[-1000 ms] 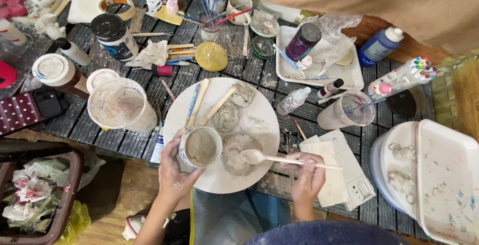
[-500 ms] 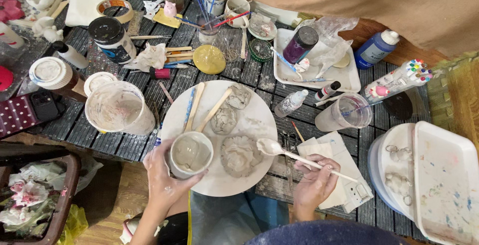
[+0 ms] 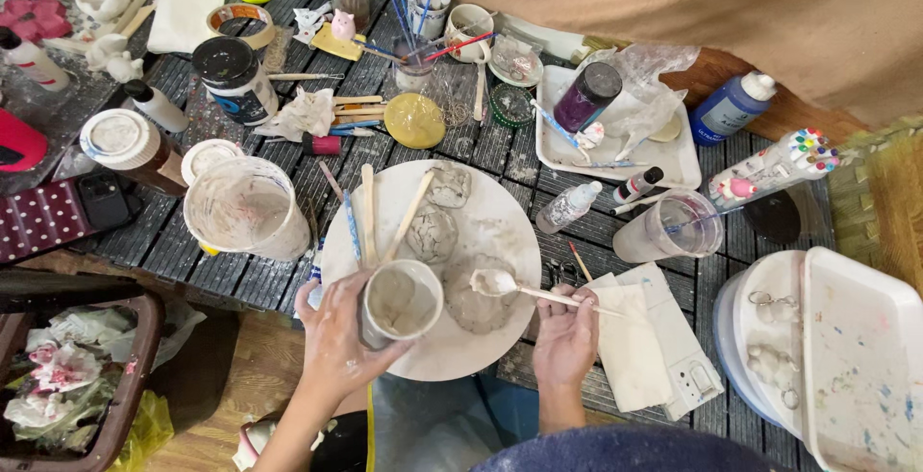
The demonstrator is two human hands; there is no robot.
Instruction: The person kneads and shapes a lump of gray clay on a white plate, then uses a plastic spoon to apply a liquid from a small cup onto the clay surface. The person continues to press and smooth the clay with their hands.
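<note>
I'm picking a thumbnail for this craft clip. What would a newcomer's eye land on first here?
Most likely the round white plate at the centre of the crowded dark table, smeared with grey paste. Over its near edge the left hand grips a small cup of grey mix, and the right hand holds a loaded spoon just right of the cup. A big paste-stained tub stands left of the plate.

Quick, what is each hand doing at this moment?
Left hand: closed around the small cup.
Right hand: fingers closed on the spoon handle.
</note>
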